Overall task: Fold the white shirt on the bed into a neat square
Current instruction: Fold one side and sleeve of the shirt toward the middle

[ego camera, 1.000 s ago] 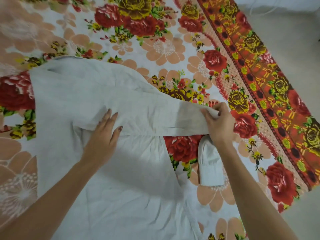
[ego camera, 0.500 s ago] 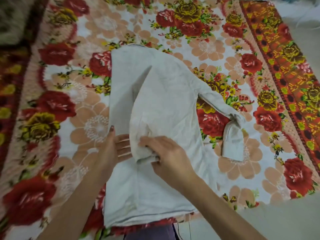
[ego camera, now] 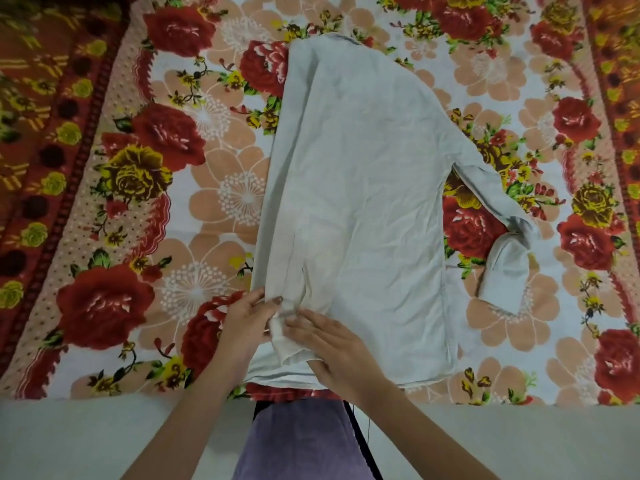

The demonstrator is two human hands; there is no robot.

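Observation:
The white shirt (ego camera: 360,188) lies lengthwise on the bed, collar far, hem near the front edge. Its left side is folded inward, and that sleeve runs down the folded edge to the cuff (ego camera: 282,336) by the hem. My left hand (ego camera: 247,322) pinches the cuff and shirt edge, thumb on top. My right hand (ego camera: 329,346) lies beside it, straight fingers resting flat on the cuff. The other sleeve (ego camera: 498,209) sticks out to the right, bent, with its cuff lying on the sheet.
A floral bedsheet (ego camera: 138,174) in red, peach and yellow covers the bed. The bed's front edge (ego camera: 104,398) runs across just below the hem, with pale floor beneath it. My purple clothing (ego camera: 298,441) shows between my arms.
The sleeve that my right hand held out to the side has been carried across and laid along the shirt's folded left side. Both hands have come down to the cuff near the hem.

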